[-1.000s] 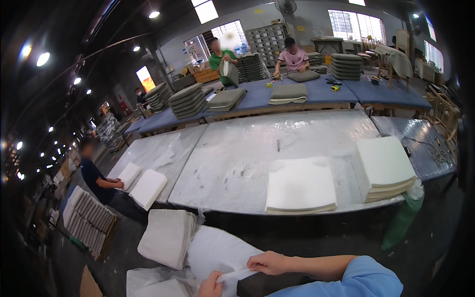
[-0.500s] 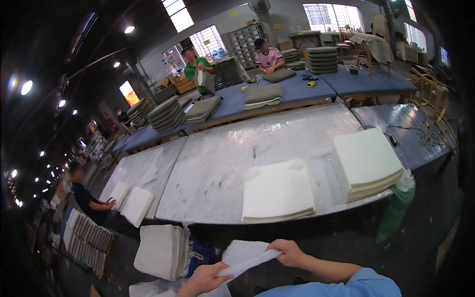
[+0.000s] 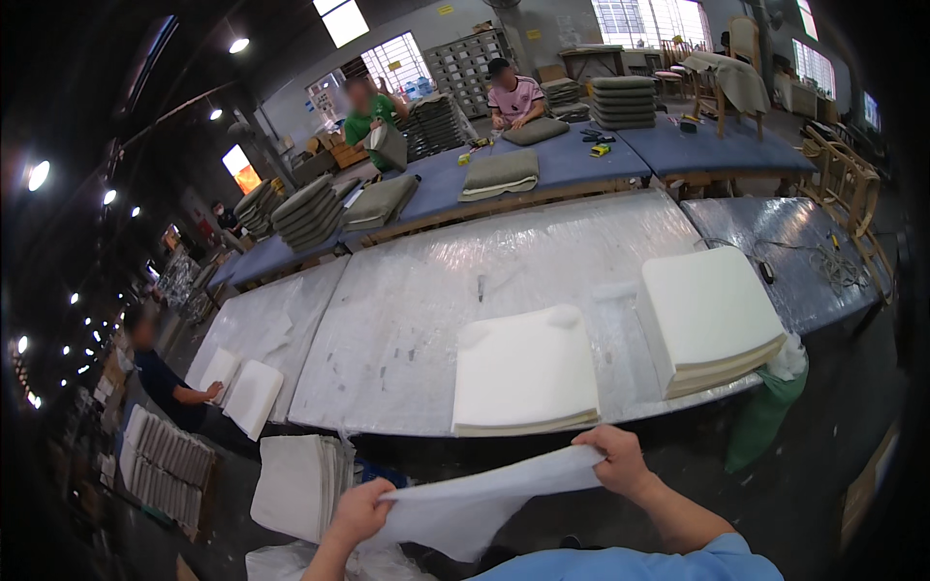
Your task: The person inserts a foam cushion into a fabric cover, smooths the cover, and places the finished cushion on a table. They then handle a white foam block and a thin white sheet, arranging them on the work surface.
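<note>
A thin white sheet of soft padding (image 3: 484, 494) hangs stretched between my hands, in front of the table's near edge. My left hand (image 3: 362, 509) is closed on its left corner, and my right hand (image 3: 614, 459) grips the upper right corner. Just beyond the sheet, a short stack of white foam cushion pads (image 3: 528, 373) lies on the plastic-covered table (image 3: 407, 320). To its right sits a taller stack of the same pads (image 3: 712, 310). Below my left hand's side stands a pile of white padding sheets (image 3: 298, 484), partly hidden by my arm.
A person in dark clothes (image 3: 174, 387) handles white pads (image 3: 254, 397) at the left. Across the table, two people work at blue tables (image 3: 572, 169) with stacks of grey-green cushions (image 3: 623, 102). A green bag (image 3: 765, 416) hangs at the right corner; a cable (image 3: 838, 261) lies beyond.
My hands have moved apart and up, my right hand to the right and my left to the left. The folded sheet is now spread out between them.
</note>
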Demonstrator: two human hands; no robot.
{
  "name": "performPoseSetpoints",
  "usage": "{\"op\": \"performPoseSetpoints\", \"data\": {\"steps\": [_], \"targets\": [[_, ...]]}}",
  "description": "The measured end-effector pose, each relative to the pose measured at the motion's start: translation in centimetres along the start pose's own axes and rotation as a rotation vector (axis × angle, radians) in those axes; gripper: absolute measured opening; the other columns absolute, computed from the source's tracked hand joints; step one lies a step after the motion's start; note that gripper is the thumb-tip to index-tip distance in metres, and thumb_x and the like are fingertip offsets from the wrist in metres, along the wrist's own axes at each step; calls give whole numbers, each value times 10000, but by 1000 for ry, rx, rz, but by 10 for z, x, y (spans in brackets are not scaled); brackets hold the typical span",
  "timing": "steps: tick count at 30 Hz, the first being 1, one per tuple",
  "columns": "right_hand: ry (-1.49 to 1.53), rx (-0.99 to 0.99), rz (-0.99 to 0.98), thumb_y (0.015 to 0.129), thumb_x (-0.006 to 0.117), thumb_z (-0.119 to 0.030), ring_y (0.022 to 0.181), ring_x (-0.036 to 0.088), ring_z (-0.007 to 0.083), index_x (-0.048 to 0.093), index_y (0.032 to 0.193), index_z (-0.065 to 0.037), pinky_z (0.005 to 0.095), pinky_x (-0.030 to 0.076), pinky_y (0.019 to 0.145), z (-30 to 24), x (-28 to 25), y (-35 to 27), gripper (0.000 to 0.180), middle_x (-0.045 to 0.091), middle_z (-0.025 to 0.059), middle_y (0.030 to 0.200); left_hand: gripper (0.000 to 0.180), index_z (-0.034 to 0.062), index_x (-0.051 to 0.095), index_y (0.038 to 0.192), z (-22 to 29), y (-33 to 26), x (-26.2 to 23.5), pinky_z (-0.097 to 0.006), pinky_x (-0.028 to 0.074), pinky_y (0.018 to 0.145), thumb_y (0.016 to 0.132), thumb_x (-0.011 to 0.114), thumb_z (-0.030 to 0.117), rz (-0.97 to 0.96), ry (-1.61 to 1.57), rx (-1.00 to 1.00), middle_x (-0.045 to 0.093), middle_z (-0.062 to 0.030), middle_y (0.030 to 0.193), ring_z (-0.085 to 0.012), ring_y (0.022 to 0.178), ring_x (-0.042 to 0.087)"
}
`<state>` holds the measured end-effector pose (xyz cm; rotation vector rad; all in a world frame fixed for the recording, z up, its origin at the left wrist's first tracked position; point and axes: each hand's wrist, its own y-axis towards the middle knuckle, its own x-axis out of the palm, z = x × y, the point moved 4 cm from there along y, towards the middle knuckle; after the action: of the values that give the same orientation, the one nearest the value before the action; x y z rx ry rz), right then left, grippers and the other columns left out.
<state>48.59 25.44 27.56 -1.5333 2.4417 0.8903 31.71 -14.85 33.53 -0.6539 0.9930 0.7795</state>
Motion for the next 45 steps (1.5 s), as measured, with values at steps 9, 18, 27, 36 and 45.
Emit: {"op": "performPoseSetpoints", "data": {"steps": [9,18,27,36,45], "targets": [[152,78,231,742,520,122,858,687,179,690,1036,23,266,519,786,28,-40,95,354,725,120,947,177,63,703,998,37,122,-67,-408,522,673,898,728,206,340,69,196,701,-158,832,-354,755,682],[227,170,434,823,616,91,870,609,92,673,1050,8,238,488,775,89,-47,215,248,686,31,952,253,60,720,960,48,311,-118,-370,501,618,895,758,302,332,62,337,685,-137,752,-300,652,649],[309,349,438,818,666,100,838,605,93,666,1073,-9,238,493,742,158,-58,333,277,676,51,944,255,17,697,1022,54,492,-115,-371,488,677,923,723,251,117,10,414,680,-172,798,-298,702,622],[33,491,287,820,780,-70,918,586,165,686,1085,-47,303,483,800,291,-55,405,281,653,88,999,361,4,688,1128,18,647,-33,-420,530,803,903,713,287,58,71,371,710,-232,987,-376,910,686],[-43,703,168,810,814,-217,1008,636,253,684,1149,-57,363,508,874,407,-15,457,397,674,167,1140,398,53,648,1268,6,734,43,-462,510,957,929,653,261,-46,191,132,709,-168,1165,-367,1085,660]]}}
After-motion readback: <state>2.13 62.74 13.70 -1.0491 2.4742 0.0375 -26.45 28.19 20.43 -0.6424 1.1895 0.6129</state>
